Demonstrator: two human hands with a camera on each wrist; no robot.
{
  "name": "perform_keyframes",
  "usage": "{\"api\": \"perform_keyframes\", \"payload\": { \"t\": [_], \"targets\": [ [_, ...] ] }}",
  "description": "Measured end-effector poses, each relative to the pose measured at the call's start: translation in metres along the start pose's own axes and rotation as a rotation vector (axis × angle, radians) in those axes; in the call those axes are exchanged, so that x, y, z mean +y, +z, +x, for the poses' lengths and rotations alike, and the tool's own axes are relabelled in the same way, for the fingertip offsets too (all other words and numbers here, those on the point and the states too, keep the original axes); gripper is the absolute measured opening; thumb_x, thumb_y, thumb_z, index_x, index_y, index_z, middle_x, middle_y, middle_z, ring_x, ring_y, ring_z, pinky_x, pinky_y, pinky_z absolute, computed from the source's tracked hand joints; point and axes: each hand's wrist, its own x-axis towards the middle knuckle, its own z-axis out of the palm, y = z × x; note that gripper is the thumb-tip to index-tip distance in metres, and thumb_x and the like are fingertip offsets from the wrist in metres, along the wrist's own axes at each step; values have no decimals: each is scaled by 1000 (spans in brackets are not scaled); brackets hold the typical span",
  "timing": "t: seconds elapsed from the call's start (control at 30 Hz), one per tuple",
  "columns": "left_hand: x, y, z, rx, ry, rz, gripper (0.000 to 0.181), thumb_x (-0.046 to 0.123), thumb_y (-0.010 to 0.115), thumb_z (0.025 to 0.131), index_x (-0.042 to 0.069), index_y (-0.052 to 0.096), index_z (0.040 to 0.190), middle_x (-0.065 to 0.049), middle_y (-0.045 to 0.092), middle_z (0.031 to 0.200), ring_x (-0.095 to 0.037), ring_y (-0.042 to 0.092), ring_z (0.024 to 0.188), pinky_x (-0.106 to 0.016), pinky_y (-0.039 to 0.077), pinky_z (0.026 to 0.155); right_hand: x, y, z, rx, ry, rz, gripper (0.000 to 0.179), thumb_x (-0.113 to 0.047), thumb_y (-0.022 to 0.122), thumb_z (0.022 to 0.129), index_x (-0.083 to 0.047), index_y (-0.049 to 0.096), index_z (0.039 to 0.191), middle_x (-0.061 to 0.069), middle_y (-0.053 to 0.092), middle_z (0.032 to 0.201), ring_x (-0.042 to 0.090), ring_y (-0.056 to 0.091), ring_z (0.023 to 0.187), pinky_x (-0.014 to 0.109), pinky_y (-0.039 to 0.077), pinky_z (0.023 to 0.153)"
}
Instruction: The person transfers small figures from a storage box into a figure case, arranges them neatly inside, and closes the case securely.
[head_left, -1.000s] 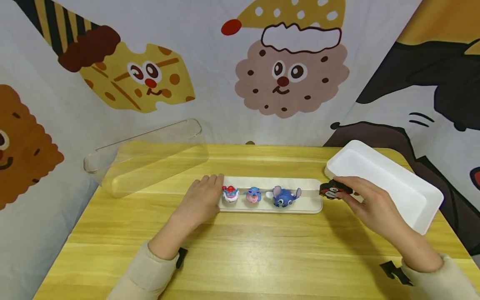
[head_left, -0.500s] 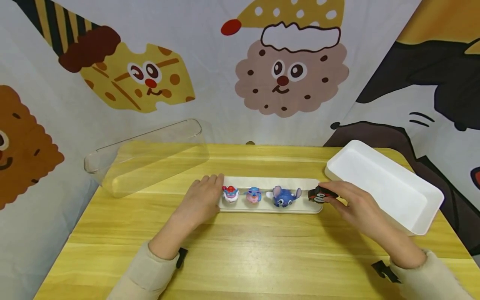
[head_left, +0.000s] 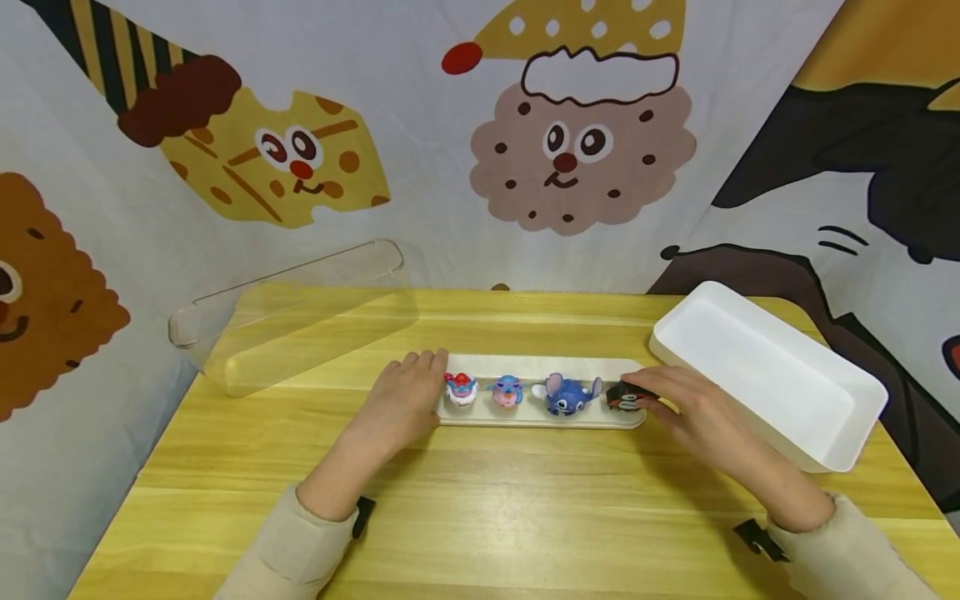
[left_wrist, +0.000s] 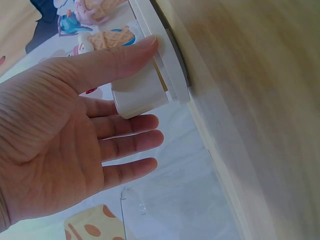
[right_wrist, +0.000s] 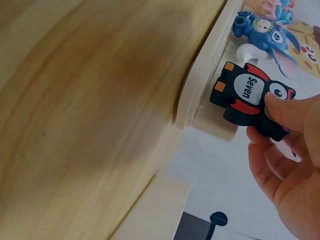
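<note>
A long cream display base (head_left: pixel 540 417) lies at mid-table with three small figures in a row on it. From the left they are a red-topped one (head_left: pixel 461 390), a blue-and-pink one (head_left: pixel 507 392) and a larger blue Stitch figure (head_left: pixel 568 395). My left hand (head_left: pixel 405 393) holds the base's left end, thumb (left_wrist: pixel 132 55) along the front and index finger behind. Between thumb and fingers my right hand (head_left: pixel 701 417) pinches a black owl figure (right_wrist: pixel 250 92), its belly lettered "Seven". The owl is upright over the base's right end, close beside Stitch, its feet near the base's surface.
A clear plastic cover (head_left: pixel 315 325) lies at the back left of the wooden table (head_left: pixel 480 517). At the back right stands a white open tray (head_left: pixel 780 375), just behind my right hand. A printed cloth (head_left: pixel 435 167) hangs along the table's back edge.
My right hand has moved left and slightly down, bringing the owl figure from beyond the base's right end to over it, beside Stitch. The left hand has stayed on the base.
</note>
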Motion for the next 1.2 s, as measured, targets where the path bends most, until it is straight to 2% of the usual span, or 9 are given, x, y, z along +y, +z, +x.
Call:
{"api": "perform_keyframes", "payload": {
  "t": [0.37,0.77,0.93,1.03,1.2],
  "targets": [
    [1,0,1,-13,-5,-5,87,16,94,79,-6,46,148,-18,63,127,-33,60,113,-48,53,98,2,4,2,-11,-41,-7,64,15,88,67,-8,75,125,4,75,115,23,71,101,27,54,85],
    [0,0,0,-14,-16,-18,85,14,93,79,-6,47,147,-18,63,127,-34,60,114,-49,53,99,2,6,6,-14,-51,-2,61,13,88,68,-8,75,124,5,76,114,23,72,99,34,56,79],
    [0,0,0,-10,-13,-18,83,13,92,79,-6,47,146,-18,63,127,-34,60,113,-49,53,99,2,8,5,-21,-24,-16,61,12,89,68,-6,74,124,7,76,114,24,73,99,40,58,77],
    [0,0,0,-8,-11,-18,84,13,92,79,-6,46,147,-19,62,129,-34,60,115,-49,53,100,0,7,4,-25,0,-28,61,11,89,68,-5,73,125,9,75,116,26,73,99,38,57,78],
    [0,0,0,-9,-10,-19,84,13,92,79,-7,46,147,-19,62,129,-34,60,115,-50,53,101,-1,2,4,7,17,-31,61,11,91,66,-3,74,122,10,74,119,28,73,101,17,52,90]
  ]
}}
